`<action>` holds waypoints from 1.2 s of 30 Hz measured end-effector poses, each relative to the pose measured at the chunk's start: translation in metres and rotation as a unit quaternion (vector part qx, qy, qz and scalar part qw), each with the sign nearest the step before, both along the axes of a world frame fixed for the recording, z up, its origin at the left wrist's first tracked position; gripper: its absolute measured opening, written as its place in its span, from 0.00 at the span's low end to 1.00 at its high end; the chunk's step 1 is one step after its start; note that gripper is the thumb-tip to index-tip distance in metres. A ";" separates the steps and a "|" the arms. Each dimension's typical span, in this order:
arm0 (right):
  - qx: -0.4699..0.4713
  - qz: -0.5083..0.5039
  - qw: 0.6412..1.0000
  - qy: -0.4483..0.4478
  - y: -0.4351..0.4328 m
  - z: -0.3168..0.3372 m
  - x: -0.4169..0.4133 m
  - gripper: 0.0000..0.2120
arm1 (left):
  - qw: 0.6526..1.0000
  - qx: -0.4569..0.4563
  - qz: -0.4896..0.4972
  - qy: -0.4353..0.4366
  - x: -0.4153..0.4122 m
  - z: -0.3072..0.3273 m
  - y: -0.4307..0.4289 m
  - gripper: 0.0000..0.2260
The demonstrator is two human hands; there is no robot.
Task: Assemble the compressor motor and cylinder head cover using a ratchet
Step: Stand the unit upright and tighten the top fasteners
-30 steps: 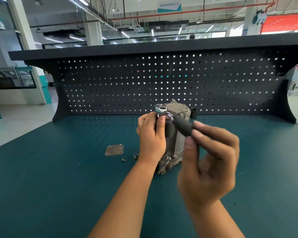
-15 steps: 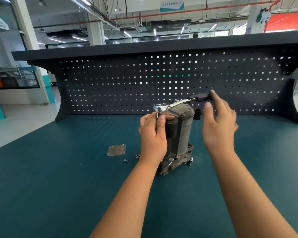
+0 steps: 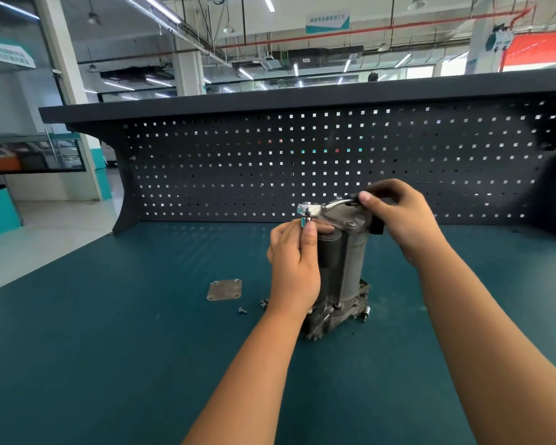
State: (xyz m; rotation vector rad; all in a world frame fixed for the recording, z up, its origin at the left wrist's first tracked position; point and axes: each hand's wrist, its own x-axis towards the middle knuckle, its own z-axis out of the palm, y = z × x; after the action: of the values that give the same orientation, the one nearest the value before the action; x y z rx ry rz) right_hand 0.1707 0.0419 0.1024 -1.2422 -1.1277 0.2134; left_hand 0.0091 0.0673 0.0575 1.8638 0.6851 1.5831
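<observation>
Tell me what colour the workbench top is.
The workbench top is dark teal, clearest in the head view.

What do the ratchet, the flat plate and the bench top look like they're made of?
Ratchet: probably chromed steel, given mirror-bright glints on its head. Plate: dull grey metal, matte, possibly aluminium; alloy unclear. Bench top: teal mat with fine dotted texture, likely rubber or vinyl.

Grey metal compressor (image 3: pixel 344 277), upright on teal table (image 3: pixel 109 332). Chrome ratchet with black handle (image 3: pixel 321 211), its head over the compressor top. Left hand (image 3: pixel 294 268) grips the dark motor cylinder, thumb against the socket. Right hand (image 3: pixel 402 216) pinches the handle. Square grey metal cover plate (image 3: pixel 224 290), flat on the table, left of compressor; small loose screw (image 3: pixel 242 311) near it. Black pegboard (image 3: pixel 238 162) behind.
</observation>
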 end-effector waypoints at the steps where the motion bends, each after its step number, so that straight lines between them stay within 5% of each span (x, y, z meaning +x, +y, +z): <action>1: 0.034 -0.005 0.999 0.024 -0.004 -0.004 0.001 0.05 | 1.000 0.003 0.005 0.002 0.000 0.000 0.001 0.14; 9: 0.171 0.049 0.969 0.170 -0.025 -0.005 -0.024 0.09 | 1.000 -0.007 0.005 -0.018 0.005 0.000 0.001 0.16; 16: 0.225 0.014 0.967 0.116 -0.040 -0.009 -0.036 0.07 | 1.000 -0.010 0.011 -0.013 0.002 0.002 0.004 0.17; 36: 0.265 0.099 0.944 0.173 -0.048 -0.010 -0.031 0.08 | 0.997 -0.002 -0.037 0.063 -0.009 0.004 0.005 0.15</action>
State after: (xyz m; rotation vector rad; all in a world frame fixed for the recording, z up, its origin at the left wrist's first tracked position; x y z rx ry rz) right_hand 0.1393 -0.0062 0.0926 -0.5854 -0.9181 0.2471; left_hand -0.0002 0.0722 0.0613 1.9758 0.6660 1.4258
